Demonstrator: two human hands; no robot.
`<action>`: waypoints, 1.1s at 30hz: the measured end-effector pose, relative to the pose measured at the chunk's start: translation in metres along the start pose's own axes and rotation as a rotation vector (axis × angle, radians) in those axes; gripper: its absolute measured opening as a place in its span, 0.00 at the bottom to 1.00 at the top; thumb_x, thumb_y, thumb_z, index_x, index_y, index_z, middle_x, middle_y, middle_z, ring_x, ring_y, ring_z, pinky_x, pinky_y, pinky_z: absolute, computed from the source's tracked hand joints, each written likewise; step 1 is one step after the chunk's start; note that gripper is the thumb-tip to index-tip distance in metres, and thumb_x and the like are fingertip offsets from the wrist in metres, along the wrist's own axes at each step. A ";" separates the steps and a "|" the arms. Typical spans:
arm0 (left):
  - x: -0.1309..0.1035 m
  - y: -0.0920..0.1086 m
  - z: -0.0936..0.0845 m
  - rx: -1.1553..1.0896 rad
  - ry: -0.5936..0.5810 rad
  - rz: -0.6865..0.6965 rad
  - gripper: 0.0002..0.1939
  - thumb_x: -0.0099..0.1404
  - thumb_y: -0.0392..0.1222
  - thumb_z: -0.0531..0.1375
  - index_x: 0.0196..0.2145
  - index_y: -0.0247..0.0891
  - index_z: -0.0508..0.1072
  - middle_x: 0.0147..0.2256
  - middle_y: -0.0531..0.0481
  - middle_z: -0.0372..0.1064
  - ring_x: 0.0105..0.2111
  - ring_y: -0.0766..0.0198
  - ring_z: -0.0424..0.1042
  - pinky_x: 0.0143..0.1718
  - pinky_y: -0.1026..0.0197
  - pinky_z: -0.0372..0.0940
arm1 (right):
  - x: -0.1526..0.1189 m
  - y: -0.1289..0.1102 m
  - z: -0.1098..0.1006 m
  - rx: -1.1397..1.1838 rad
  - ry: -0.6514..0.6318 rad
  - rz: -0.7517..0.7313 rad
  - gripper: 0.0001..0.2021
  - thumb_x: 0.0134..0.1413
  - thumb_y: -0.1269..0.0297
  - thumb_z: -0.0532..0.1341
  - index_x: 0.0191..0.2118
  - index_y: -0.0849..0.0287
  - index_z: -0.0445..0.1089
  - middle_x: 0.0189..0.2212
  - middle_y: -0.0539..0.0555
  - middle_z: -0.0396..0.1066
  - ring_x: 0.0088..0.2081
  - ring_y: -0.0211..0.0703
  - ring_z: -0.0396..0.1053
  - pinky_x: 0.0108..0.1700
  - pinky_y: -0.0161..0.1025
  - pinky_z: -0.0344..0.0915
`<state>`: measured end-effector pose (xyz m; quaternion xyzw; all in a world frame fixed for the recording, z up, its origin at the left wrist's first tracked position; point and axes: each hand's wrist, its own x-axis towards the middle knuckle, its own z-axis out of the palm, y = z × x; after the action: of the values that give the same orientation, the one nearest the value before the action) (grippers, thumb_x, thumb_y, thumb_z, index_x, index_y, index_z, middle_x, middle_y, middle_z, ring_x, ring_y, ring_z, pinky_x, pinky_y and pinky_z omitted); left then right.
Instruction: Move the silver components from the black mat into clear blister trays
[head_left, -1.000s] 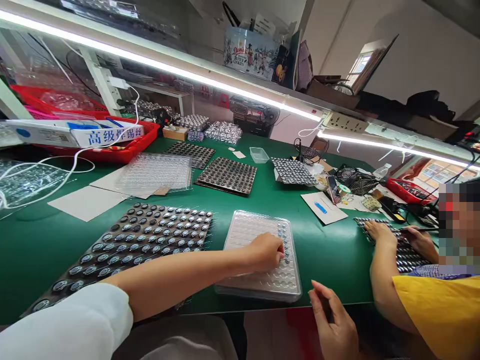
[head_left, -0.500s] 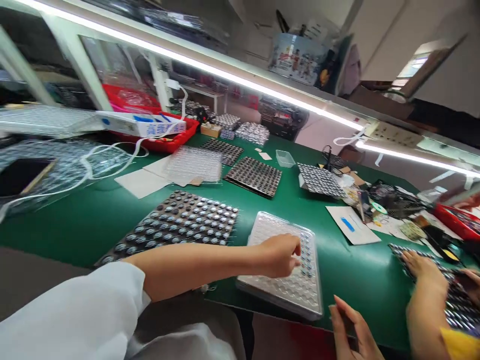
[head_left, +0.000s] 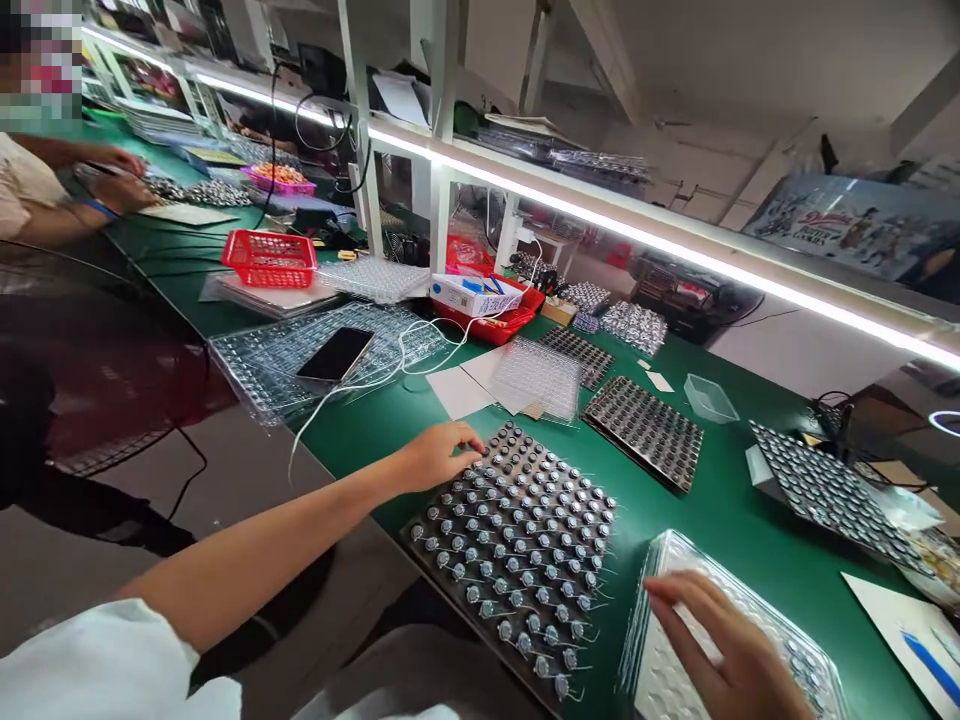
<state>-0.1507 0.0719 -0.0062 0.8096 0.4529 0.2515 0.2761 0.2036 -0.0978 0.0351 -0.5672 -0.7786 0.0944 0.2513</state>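
Note:
A dark square board (head_left: pixel 517 540) carries rows of round metal-topped components with thin wire leads. At its upper left edge, my left hand (head_left: pixel 439 455) has thumb and fingers closed together beside the components; whatever is between the fingertips is too small to make out. My right hand (head_left: pixel 724 640) hovers above a clear plastic tray (head_left: pixel 664 665), thumb and forefinger slightly apart with nothing visible between them. Small round components (head_left: pixel 806 670) fill pockets along the tray's right side, partly hidden by that hand.
Behind the board lie a clear empty-pocketed tray (head_left: pixel 540 378), white paper (head_left: pixel 459 392) and another component board (head_left: pixel 645 425). A phone (head_left: pixel 337 354) rests on stacked trays, with a white cable (head_left: pixel 401 365) nearby. A tilted board (head_left: pixel 832 490) stands right. Another person's hands (head_left: pixel 120 180) are far left.
The view has swung left. My left hand has gone from the tray to the board's upper left edge. My right hand, previously beside the tray, now appears over it.

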 end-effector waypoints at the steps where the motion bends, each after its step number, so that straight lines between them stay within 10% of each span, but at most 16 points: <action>1: 0.002 -0.004 0.002 -0.005 -0.012 0.030 0.10 0.63 0.44 0.55 0.37 0.39 0.74 0.39 0.48 0.71 0.41 0.59 0.68 0.43 0.59 0.61 | 0.025 -0.009 0.009 -0.007 -0.070 -0.011 0.12 0.58 0.54 0.55 0.39 0.51 0.73 0.38 0.54 0.73 0.40 0.45 0.71 0.41 0.40 0.69; 8: 0.043 -0.023 0.028 0.080 -0.119 0.146 0.09 0.59 0.42 0.60 0.37 0.40 0.76 0.38 0.49 0.72 0.43 0.58 0.67 0.45 0.60 0.60 | 0.146 -0.044 0.100 -0.169 -0.352 0.009 0.09 0.59 0.63 0.55 0.36 0.57 0.71 0.36 0.54 0.71 0.41 0.43 0.67 0.43 0.38 0.60; 18: 0.053 -0.028 0.030 0.147 -0.164 0.244 0.05 0.58 0.40 0.62 0.34 0.41 0.76 0.35 0.51 0.73 0.38 0.60 0.69 0.43 0.61 0.60 | 0.158 -0.029 0.132 -0.214 -0.271 -0.009 0.03 0.53 0.68 0.58 0.30 0.58 0.66 0.31 0.52 0.69 0.36 0.42 0.64 0.38 0.36 0.56; 25: 0.056 -0.019 0.029 0.192 -0.241 0.161 0.04 0.58 0.40 0.62 0.32 0.39 0.74 0.36 0.48 0.72 0.40 0.58 0.68 0.40 0.61 0.61 | 0.133 -0.045 0.107 -0.169 -0.123 -0.114 0.02 0.53 0.71 0.58 0.30 0.58 0.65 0.31 0.52 0.69 0.35 0.43 0.64 0.39 0.38 0.57; 33: 0.042 -0.007 0.027 0.180 -0.107 0.137 0.05 0.58 0.40 0.58 0.28 0.37 0.71 0.32 0.48 0.72 0.37 0.59 0.69 0.40 0.62 0.61 | 0.026 -0.038 0.016 -0.023 -0.011 -0.067 0.03 0.56 0.71 0.58 0.36 0.55 0.65 0.31 0.50 0.69 0.35 0.40 0.66 0.39 0.38 0.60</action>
<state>-0.1177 0.1059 -0.0237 0.8724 0.4017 0.1847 0.2083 0.1581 -0.0847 0.0456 -0.5430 -0.7996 0.0803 0.2435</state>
